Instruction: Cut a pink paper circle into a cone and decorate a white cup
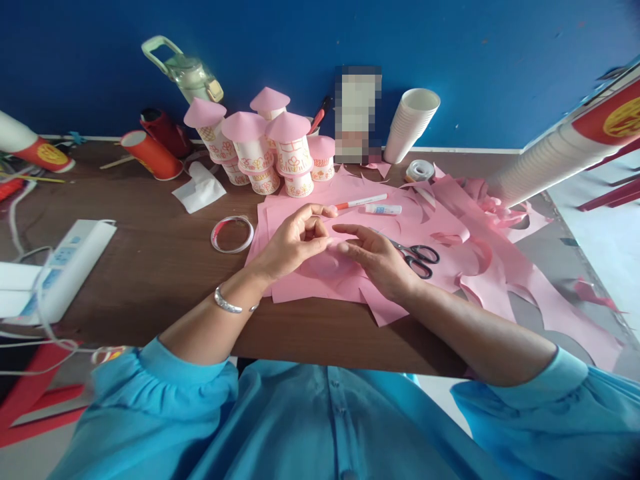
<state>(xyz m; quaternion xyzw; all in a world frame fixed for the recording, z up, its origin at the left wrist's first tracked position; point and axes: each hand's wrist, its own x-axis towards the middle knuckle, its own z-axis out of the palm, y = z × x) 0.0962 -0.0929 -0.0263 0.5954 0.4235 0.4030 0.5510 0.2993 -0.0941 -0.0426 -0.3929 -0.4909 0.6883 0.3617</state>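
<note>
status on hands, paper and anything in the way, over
Left hand, right hand: fingers close together, grip unclear. Pink paper: spread beneath both. Scissors: beside right hand, might crowd it.

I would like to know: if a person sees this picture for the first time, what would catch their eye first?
Most likely the cluster of white paper-cup towers with cone-shaped pink roofs, near the back of the brown table, before the deep-blue wall. Next, perhaps the person's bare left hand and bare right hand, close together over the flat pink paper sheets near the picture's centre.
</note>
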